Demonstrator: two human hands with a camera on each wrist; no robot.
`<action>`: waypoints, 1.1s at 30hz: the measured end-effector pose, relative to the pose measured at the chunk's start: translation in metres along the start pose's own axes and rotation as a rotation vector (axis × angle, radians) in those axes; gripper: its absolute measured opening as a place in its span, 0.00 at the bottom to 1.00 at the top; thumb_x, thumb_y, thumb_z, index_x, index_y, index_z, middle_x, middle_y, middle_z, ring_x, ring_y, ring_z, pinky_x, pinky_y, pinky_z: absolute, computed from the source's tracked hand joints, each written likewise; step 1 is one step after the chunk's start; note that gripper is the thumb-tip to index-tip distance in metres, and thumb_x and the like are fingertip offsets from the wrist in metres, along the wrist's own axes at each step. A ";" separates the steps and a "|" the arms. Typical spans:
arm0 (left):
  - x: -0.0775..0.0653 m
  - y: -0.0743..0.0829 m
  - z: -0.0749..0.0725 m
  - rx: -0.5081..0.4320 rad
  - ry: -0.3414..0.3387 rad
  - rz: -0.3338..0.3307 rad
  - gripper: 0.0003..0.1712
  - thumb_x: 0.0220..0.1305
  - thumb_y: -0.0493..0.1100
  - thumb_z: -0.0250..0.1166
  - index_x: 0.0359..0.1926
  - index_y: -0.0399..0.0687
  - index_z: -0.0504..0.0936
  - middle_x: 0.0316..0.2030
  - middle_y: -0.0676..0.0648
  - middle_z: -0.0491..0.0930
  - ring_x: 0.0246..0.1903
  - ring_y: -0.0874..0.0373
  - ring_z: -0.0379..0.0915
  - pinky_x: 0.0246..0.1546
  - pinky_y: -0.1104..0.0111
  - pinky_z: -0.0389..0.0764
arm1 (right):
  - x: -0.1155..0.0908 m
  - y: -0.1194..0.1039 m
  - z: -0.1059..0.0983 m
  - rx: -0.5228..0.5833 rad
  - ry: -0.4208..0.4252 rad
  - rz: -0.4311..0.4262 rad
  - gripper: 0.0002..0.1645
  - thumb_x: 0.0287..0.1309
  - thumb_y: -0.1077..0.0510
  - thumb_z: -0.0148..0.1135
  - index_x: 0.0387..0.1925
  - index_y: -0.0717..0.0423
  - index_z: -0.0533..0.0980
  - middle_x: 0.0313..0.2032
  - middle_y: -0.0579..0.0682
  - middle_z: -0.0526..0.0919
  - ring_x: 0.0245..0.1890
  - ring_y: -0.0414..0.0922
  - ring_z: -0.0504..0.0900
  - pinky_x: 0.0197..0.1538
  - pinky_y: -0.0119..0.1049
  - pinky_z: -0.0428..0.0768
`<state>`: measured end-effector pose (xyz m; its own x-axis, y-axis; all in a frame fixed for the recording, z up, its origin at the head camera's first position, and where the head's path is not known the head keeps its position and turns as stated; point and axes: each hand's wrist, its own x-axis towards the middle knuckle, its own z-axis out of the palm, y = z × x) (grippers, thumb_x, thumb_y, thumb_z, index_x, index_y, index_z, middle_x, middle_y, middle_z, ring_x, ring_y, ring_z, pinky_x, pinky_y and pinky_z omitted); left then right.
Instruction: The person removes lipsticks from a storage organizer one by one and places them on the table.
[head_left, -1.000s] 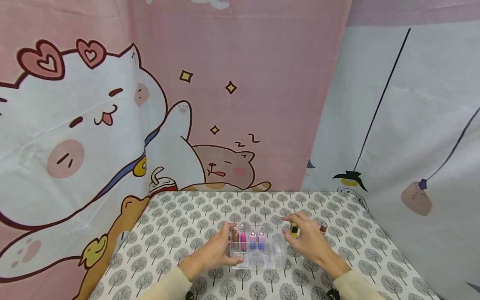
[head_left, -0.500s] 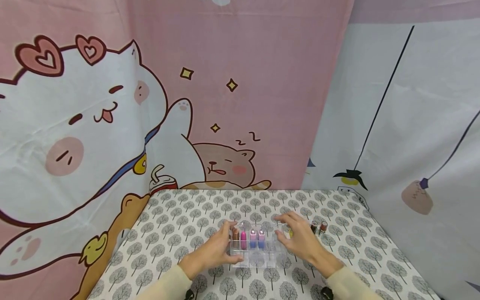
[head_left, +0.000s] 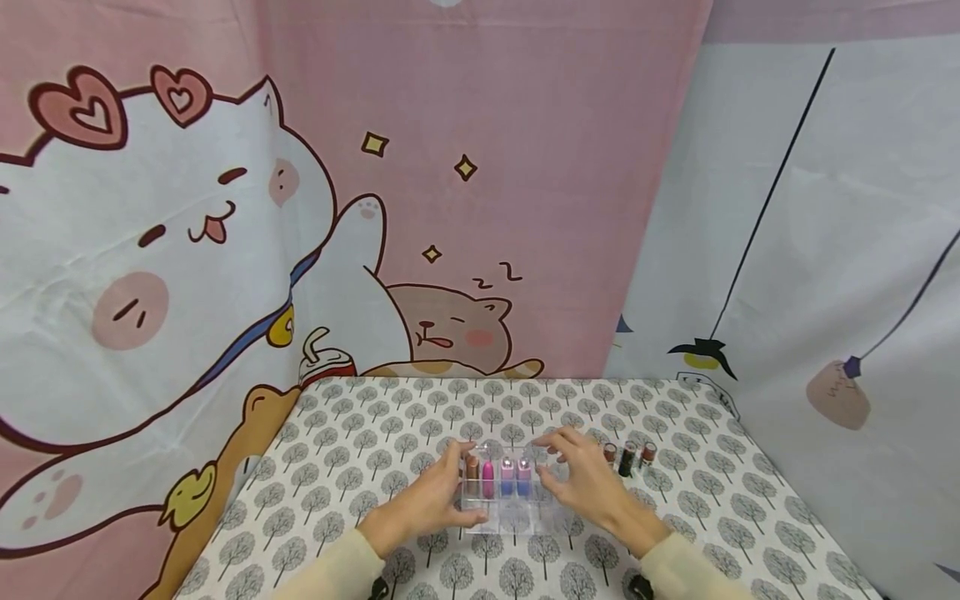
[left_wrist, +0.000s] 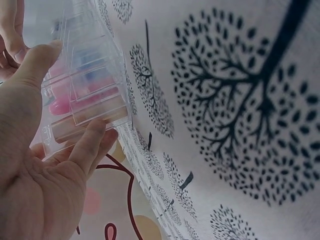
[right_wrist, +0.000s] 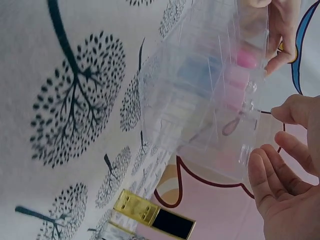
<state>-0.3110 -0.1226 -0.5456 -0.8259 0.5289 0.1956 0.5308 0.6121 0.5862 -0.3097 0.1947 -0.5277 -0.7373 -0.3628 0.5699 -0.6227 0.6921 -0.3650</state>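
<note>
- Clear organizer (head_left: 513, 521) gripped on its left side by left hand (head_left: 429, 502); nothing held by right hand (head_left: 591, 483), fingers relaxed near right end.
- Four tubes (head_left: 487, 481) slotted; loose tubes (head_left: 627, 461) at right probably left to be placed.
- Gold-black tube (right_wrist: 152, 214) apparently hidden from head view; clear slots hard to read.

1. You work in a small cloth-walled nook; home or studio, the views cannot tell
2. Facing you, a creased pink hanging (head_left: 570, 167) carries a large white cartoon cat (head_left: 183, 187) and a dozing brown animal (head_left: 452, 312)
3. At your right, a pale hanging (head_left: 862, 183) printed with cartoon shapes closes the side
4. Before them spreads your white tabletop (head_left: 352, 433), patterned with rows of grey trees
</note>
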 end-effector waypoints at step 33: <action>-0.002 -0.001 0.001 -0.020 -0.012 -0.009 0.68 0.63 0.57 0.90 0.88 0.45 0.55 0.80 0.31 0.74 0.67 0.38 0.87 0.71 0.50 0.93 | 0.001 -0.015 0.033 -0.110 0.062 0.004 0.20 0.55 0.63 0.92 0.48 0.57 0.92 0.41 0.47 0.89 0.38 0.47 0.92 0.40 0.27 0.93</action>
<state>-0.3100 -0.1233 -0.5474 -0.8283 0.5304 0.1804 0.5191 0.6055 0.6032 -0.3103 0.1632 -0.5461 -0.7196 -0.3229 0.6147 -0.5850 0.7588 -0.2862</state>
